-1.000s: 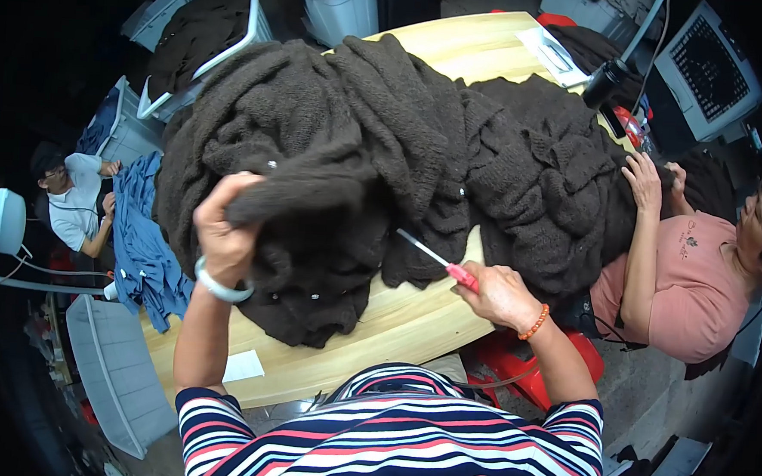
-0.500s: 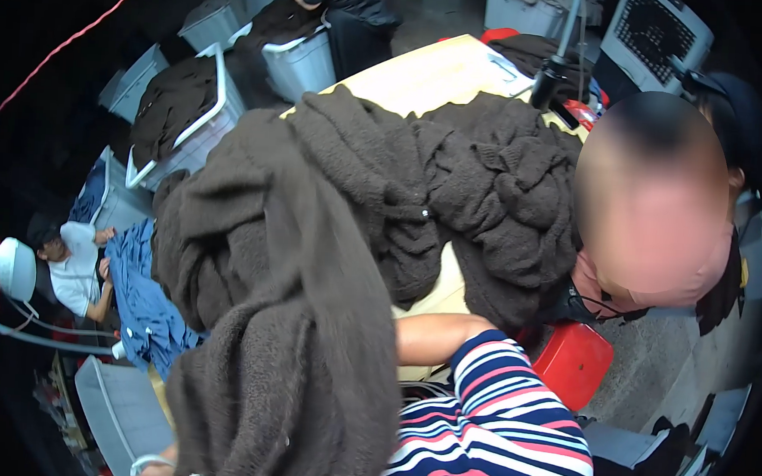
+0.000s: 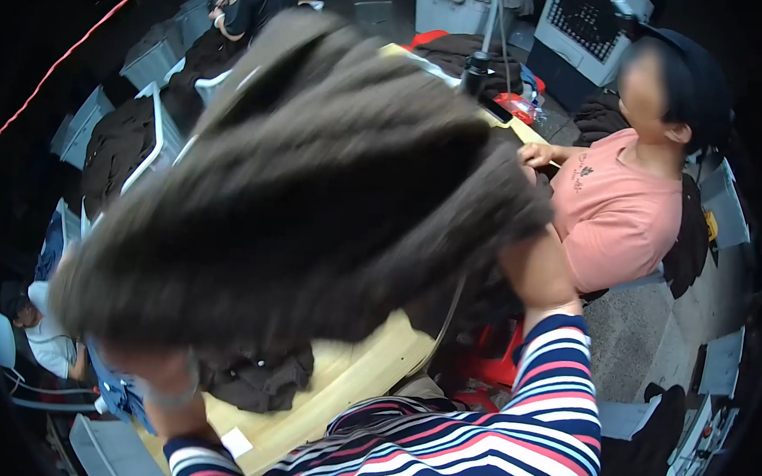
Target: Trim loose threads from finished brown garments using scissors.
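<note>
A large piece of dark brown fleece cloth [image 3: 314, 209] is spread in the air before me, blurred by motion and covering much of the table. My left hand [image 3: 146, 364] is at its lower left edge, smeared, with the fingers hidden under the cloth. On the right, my forearm [image 3: 547, 277] reaches up to the cloth's other end. My right hand is behind the folds there; the cloth hangs raised between both hands. Beneath it, another brown fleece piece [image 3: 257, 382] with a small shiny spot lies on the pale wooden table [image 3: 357, 362].
A co-worker in a pink shirt [image 3: 619, 216] is close on the right, a hand at the table's far edge. A red stool [image 3: 500, 352] stands below. Grey bins [image 3: 158, 131] with brown cloth line the left. Another person [image 3: 48, 333] is at the left beside blue cloth [image 3: 119, 392].
The brown cloth has swung up and spread out sideways. My right arm has extended to the right, and my left arm has risen from the lower edge. The view has shifted right.
</note>
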A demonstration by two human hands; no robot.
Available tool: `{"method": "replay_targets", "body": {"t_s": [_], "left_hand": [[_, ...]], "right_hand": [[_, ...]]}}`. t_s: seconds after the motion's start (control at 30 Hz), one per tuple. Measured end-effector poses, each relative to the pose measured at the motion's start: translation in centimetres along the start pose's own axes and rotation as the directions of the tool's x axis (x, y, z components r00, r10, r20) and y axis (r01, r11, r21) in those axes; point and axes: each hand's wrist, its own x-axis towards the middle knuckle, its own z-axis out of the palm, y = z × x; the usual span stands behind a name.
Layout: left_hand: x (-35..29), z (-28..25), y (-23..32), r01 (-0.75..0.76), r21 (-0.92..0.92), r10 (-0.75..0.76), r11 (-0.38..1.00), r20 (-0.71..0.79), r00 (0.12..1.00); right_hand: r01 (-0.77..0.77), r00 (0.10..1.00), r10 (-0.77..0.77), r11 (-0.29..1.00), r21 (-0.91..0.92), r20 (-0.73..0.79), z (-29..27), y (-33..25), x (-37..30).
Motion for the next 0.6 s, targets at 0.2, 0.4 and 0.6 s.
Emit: {"method": "replay_targets", "body": {"t_s": [0.2, 0.4, 0.6], "left_hand": [[7.6, 16.1, 17.6, 0.437, -0.899, -0.092, -0.039, 0.439, 0.894], [-3.4, 24.1, 18.3, 0.055, -0.285, 0.168, 0.957, 0.698, 0.697], [-10.2, 26.4, 8.3, 0.036, -0.119, 0.073, 0.992, 0.798, 0.598]], "right_hand": [[-0.295, 0.95, 0.312, 0.918, -0.267, 0.025, -5.2, 7.4, -0.8], [-0.448, 0.811, 0.583, 0.575, -0.685, -0.042, 9.8, 13.6, -5.6], [-0.401, 0.879, 0.4, 0.915, -0.054, 0.26, 12.2, 4.5, -10.2]]}}
